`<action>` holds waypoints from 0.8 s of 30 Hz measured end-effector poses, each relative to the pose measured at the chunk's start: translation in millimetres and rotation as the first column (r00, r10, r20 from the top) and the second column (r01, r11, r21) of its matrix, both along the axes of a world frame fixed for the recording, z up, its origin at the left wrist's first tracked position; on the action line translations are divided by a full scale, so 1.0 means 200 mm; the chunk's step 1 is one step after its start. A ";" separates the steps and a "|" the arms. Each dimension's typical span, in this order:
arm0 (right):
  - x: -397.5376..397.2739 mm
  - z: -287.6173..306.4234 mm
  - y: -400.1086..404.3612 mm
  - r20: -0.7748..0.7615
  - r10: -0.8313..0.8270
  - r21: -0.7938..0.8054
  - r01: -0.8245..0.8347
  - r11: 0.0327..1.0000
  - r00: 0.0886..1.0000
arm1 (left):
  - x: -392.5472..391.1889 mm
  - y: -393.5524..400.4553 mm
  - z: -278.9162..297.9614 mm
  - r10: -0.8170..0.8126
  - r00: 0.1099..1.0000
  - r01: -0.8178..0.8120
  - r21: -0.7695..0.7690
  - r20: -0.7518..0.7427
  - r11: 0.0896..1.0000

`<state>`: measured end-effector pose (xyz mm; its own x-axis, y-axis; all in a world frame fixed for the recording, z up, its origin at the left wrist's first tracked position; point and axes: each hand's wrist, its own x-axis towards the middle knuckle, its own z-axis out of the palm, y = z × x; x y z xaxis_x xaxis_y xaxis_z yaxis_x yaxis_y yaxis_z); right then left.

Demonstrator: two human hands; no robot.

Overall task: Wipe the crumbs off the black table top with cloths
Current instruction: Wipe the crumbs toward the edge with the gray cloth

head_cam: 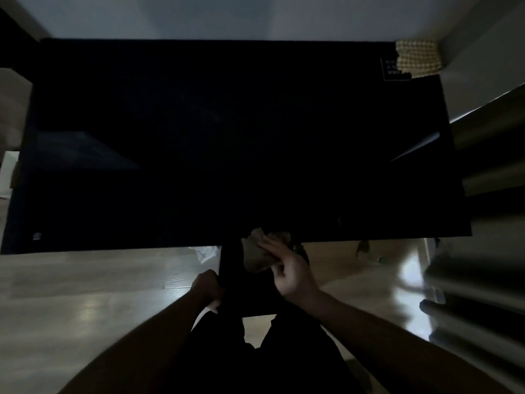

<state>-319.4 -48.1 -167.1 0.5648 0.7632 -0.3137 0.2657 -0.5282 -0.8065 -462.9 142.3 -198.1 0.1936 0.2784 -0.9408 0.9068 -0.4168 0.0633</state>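
Observation:
The black table top [227, 137] fills the middle of the view and is very dark; no crumbs can be made out on it. At its near edge my right hand [289, 270] holds a light crumpled cloth [254, 253], which lies partly on the edge and partly hangs below it. Just under that edge my left hand [208, 291] grips the left side of a black sheet [244, 291]. The sheet lies flat below the cloth, and I cannot tell whether it is cloth or board. A second, cream waffle cloth [417, 56] lies on the far right corner.
A dark card with pale print [393, 70] lies next to the waffle cloth. Below the table is a pale wooden floor [85, 294] with a clear plastic bag [206, 253] and small objects [365, 247]. Dark blurred furniture [483, 280] stands close on the right.

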 end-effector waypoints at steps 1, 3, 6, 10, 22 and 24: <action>-0.02 0.03 -0.04 -0.051 -0.013 0.016 0.014 1.000 0.999 | 0.02 -0.02 0.00 0.010 1.000 -0.010 0.004 0.001 1.000; 0.01 0.09 -0.12 -0.130 -0.049 0.041 0.055 0.998 0.990 | 0.06 -0.06 0.00 0.039 0.999 -0.039 0.008 0.014 0.999; 0.20 0.15 -0.23 -0.109 -0.153 0.067 0.161 0.985 0.982 | 0.13 -0.13 0.02 0.108 0.994 -0.108 -0.023 0.000 0.994; 0.64 0.16 -0.44 0.015 -0.367 0.048 0.366 0.929 0.930 | 0.18 -0.22 0.00 0.146 0.989 -0.146 -0.009 -0.011 0.989; 1.76 0.04 -1.12 0.365 -0.541 -0.284 0.644 0.710 0.758 | 0.31 -0.40 -0.06 0.267 0.963 -0.267 -0.014 -0.027 0.964; 1.77 -0.03 -1.09 0.370 -0.492 -0.306 0.603 0.737 0.788 | 0.32 -0.41 -0.07 0.278 0.961 -0.278 0.014 -0.004 0.961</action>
<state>33.7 -267.0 -173.4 0.9438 0.1392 -0.2998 -0.0104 -0.8940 -0.4479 -399.5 59.9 -211.1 0.1017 0.3325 -0.9376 0.9873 -0.1494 0.0541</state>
